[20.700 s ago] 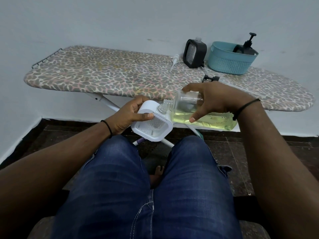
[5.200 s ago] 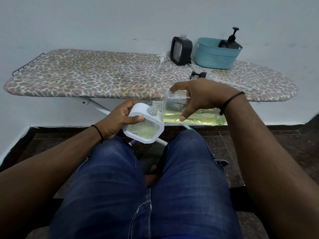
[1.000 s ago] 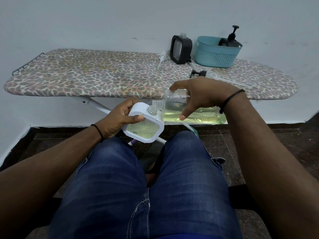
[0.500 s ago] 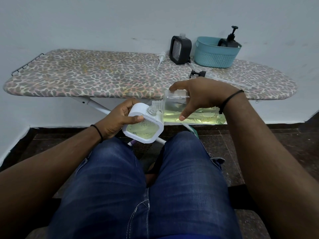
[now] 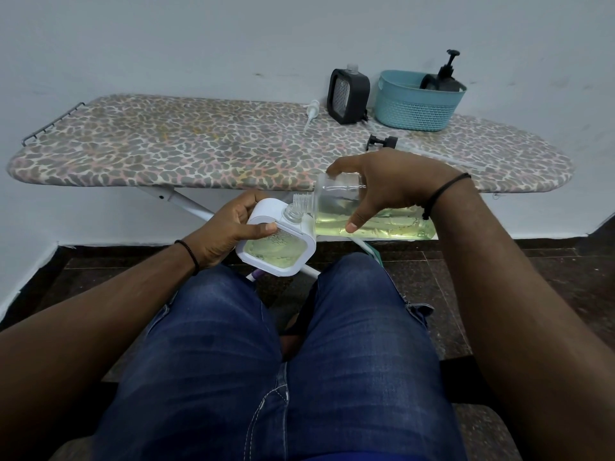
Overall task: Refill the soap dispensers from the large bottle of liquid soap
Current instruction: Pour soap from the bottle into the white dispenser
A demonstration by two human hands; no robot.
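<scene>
Seated person, blue jeans (image 5: 266, 361), knees nearest.

Left hand (image 5: 226, 232): grip curled round a white soap dispenser (image 5: 278, 249), thumb laid across its clear face; the body is held tilted above the knees and shows pale yellow soap inside.

Right hand (image 5: 389, 186): grip wrapped over the large bottle (image 5: 376, 217), held almost level, its threaded mouth just beside the dispenser's open neck.

Change: since the earliest picture the dispenser's window has filled with yellow; over the last second hands and bottle sit as before.

Surface behind: ironing board (image 5: 166, 151) with leopard-print cover, carrying a white pump nozzle (image 5: 311, 114), a black dispenser (image 5: 347, 95), a black pump head (image 5: 381, 142) and a teal basket (image 5: 416, 108) holding a black pump bottle (image 5: 446, 76).
</scene>
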